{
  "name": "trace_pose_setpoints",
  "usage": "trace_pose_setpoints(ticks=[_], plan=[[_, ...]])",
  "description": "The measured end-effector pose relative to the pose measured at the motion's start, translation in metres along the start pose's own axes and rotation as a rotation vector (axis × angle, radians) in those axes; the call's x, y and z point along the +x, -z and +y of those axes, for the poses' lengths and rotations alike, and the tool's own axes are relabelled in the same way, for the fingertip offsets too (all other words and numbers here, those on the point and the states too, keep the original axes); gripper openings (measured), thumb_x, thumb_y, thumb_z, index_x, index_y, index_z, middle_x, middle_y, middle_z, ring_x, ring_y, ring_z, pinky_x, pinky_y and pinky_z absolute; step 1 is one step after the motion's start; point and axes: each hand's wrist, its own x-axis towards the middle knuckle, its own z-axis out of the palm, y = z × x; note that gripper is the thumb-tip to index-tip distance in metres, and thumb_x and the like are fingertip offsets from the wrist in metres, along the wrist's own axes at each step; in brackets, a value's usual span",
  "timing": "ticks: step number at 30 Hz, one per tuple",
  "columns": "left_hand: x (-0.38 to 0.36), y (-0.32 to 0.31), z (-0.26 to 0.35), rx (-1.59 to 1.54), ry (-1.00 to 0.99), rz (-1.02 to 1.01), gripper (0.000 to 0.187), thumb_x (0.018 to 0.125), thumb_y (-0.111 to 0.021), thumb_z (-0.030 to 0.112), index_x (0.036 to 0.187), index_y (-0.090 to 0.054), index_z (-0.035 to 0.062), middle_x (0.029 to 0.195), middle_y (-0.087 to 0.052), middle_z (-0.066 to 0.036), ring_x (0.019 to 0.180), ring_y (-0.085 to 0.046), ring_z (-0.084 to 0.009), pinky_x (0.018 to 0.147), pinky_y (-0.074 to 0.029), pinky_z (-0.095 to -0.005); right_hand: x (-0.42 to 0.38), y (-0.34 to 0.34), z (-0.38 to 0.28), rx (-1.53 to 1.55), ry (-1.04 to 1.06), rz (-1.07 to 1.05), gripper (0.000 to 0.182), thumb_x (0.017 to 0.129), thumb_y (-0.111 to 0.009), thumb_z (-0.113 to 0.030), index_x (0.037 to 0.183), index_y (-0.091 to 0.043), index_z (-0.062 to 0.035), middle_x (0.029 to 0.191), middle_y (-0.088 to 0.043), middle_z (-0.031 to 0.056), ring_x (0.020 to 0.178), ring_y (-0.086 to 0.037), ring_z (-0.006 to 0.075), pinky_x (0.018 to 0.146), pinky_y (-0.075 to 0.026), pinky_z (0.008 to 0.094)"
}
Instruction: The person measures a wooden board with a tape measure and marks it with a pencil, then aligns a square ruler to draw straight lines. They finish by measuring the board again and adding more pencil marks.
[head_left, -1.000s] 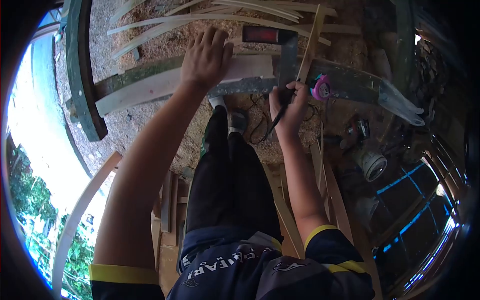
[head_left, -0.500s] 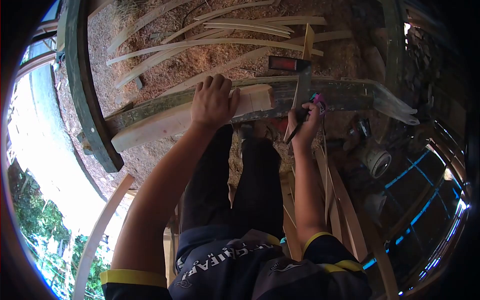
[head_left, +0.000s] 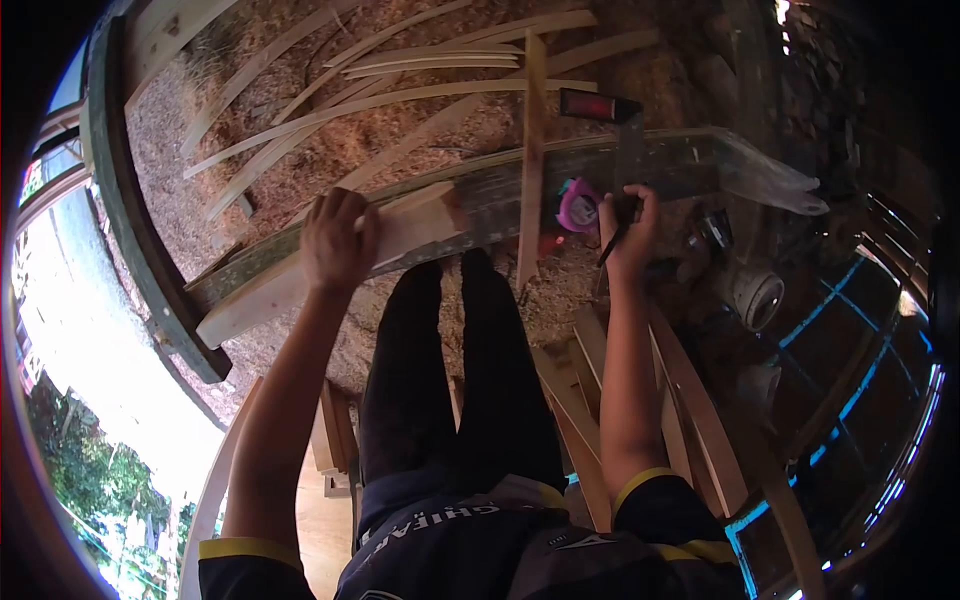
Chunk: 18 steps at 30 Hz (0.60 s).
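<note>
My left hand is closed over the top of a pale wooden beam, its fingers curled around the far edge. The beam lies along a long, weathered plank. My right hand is closed on a dark pen-like stick and on the blade end of a try square, whose black and red handle points left. Just left of that hand is a pink and teal tape measure on the plank. A thin wooden strip crosses the plank between my hands.
Several curved wooden strips lie on the sawdust-covered ground ahead. A dark post stands at the left. Clear plastic hangs over the plank's right end. A round can sits to the right, and more boards lean beside my legs.
The view has shifted, so the beam and plank appear further left. My right hand and the try square have moved right, away from the strip and past the tape measure. My left hand stays on the beam.
</note>
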Motion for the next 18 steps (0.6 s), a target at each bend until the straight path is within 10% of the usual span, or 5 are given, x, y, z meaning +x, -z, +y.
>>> trace_pose_setpoints(ticks=[4,7,9,18], plan=[[0.000,-0.002,0.001,-0.005,-0.003,0.004,0.015,0.102,-0.068,0.020,0.095,-0.069,0.0069,0.101,-0.068,-0.014,0.099,-0.068,-0.0403,0.089,-0.054,-0.0537,0.024,0.015,0.030,-0.074,-0.008,-0.008,0.031,0.088,-0.086,-0.009,0.112,-0.067,-0.0043,0.093,-0.071,0.0113,0.084,-0.070,0.0232,0.079,-0.056,0.0377],[-0.001,-0.003,0.005,-0.020,0.068,0.000,0.015,0.102,-0.066,0.018,0.095,-0.069,0.0046,0.099,-0.067,-0.015,0.097,-0.068,-0.0419,0.085,-0.054,-0.0535,0.035,0.018,0.082,-0.178,0.065,-0.057,0.029,0.092,-0.086,-0.011,0.114,-0.067,-0.0049,0.097,-0.071,0.0057,0.088,-0.068,0.0132,0.079,-0.055,0.0310],[-0.002,-0.004,0.002,-0.014,0.062,0.013,0.015,0.102,-0.066,0.017,0.095,-0.069,0.0045,0.099,-0.067,-0.015,0.096,-0.068,-0.0421,0.085,-0.054,-0.0533,0.039,0.014,0.104,-0.057,0.013,-0.092,0.034,0.088,-0.086,-0.015,0.114,-0.067,-0.0042,0.097,-0.072,0.0184,0.088,-0.073,0.0352,0.083,-0.057,0.0430],[-0.003,-0.005,0.007,-0.011,0.062,0.095,0.014,0.102,-0.066,0.015,0.093,-0.068,0.0045,0.096,-0.067,-0.015,0.093,-0.068,-0.0415,0.084,-0.054,-0.0529,0.027,0.018,0.104,-0.325,0.317,-0.011,0.026,0.103,-0.077,-0.015,0.117,-0.061,-0.0009,0.106,-0.066,0.0214,0.097,-0.068,0.0448,0.083,-0.055,0.0503]])
